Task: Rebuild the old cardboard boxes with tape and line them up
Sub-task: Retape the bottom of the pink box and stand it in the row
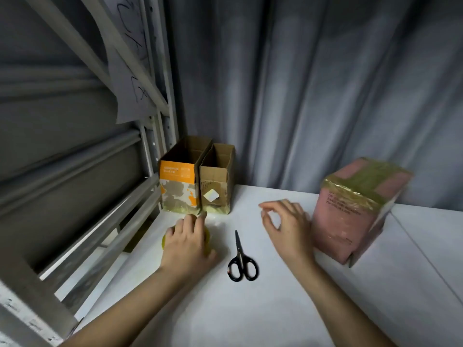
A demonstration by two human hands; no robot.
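Two open-topped cardboard boxes stand side by side at the back left of the white table: an orange-printed box and a plain brown box touching it on the right. A pink box, its top sealed with yellowish tape, stands at the right. My left hand lies over a yellowish tape roll, mostly hiding it. My right hand hovers just left of the pink box, thumb and forefinger pinched together; I cannot tell whether they hold a tape end.
Black-handled scissors lie shut on the table between my hands. A grey metal bed frame runs along the left edge. A grey curtain hangs behind the table. A seam crosses the table at the right.
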